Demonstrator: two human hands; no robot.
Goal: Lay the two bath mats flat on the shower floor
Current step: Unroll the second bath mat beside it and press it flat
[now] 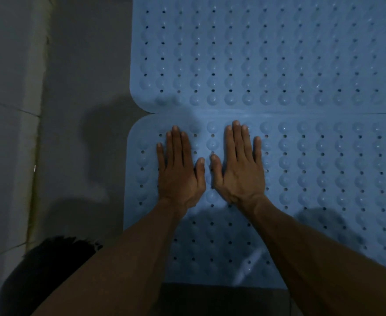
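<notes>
Both hands, left hand [179,166] and right hand [240,164], lay flat-fingered on the near blue dimpled rubber mat [313,179]; we judged firm outward pressing best.

No readable text, labels or numbers anywhere.

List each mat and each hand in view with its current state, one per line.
far mat: lying flat, its near edge meeting the near mat.
near mat: lying flat, under both hands.
left hand: fingers straight, palm down, pressing the near mat.
right hand: fingers straight, palm down, pressing the near mat.
</notes>
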